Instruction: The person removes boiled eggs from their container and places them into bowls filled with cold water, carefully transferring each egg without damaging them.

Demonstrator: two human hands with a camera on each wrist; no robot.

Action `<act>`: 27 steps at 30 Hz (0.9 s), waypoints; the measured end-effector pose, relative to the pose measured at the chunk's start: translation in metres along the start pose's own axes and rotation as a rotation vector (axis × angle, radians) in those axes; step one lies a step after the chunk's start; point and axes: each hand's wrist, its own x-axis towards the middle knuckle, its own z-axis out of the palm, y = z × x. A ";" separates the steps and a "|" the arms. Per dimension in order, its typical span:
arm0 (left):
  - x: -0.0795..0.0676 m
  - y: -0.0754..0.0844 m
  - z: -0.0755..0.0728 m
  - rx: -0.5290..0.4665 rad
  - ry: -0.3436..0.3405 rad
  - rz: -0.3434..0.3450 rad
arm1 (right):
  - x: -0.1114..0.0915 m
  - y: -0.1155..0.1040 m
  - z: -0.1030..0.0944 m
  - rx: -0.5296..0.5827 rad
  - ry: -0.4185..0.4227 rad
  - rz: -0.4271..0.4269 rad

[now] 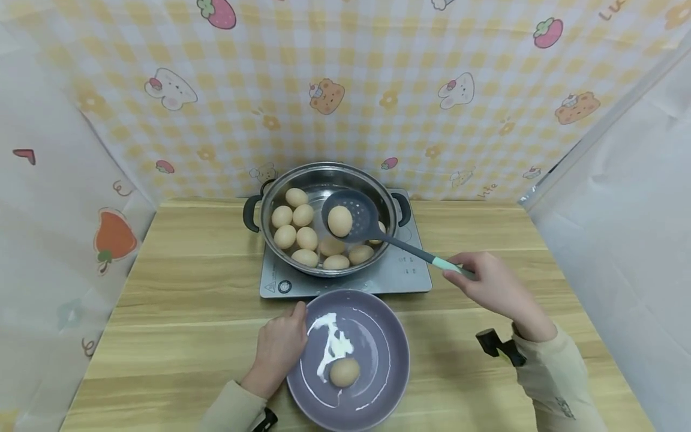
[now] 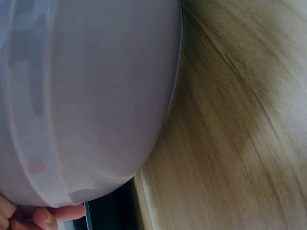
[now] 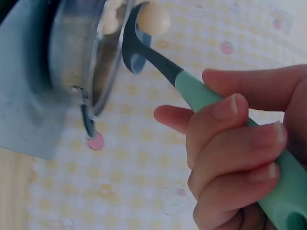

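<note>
My right hand (image 1: 493, 285) grips the mint-green handle of a dark grey slotted ladle (image 1: 354, 217), its fingers curled round it in the right wrist view. One brown egg (image 1: 340, 221) sits in the ladle's bowl, held above the steel pot (image 1: 330, 273). Several more eggs (image 1: 284, 237) lie inside that pot; the ladle partly hides some. At the near side, my left hand (image 1: 281, 345) holds the left rim of a purple plate (image 1: 385, 336). In the left wrist view, fingertips (image 2: 45, 218) show at the plate's edge, below its pale underside. A single egg (image 1: 344, 372) lies on the plate.
The pot stands on a silver induction cooktop (image 1: 415, 282), its black side handles (image 1: 250, 213) sticking out left and right. A wooden tabletop (image 1: 178, 324) lies underneath. Behind hangs a yellow checked cloth (image 1: 367, 132), with pale sheets (image 1: 610, 210) at both sides.
</note>
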 end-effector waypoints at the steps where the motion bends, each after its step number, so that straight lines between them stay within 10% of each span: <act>1: 0.000 0.000 0.000 -0.002 0.002 0.001 | -0.005 -0.001 -0.002 -0.005 0.002 -0.008; 27: 0.002 0.000 0.000 0.003 -0.023 -0.004 | -0.095 0.027 -0.001 -0.123 0.105 -0.198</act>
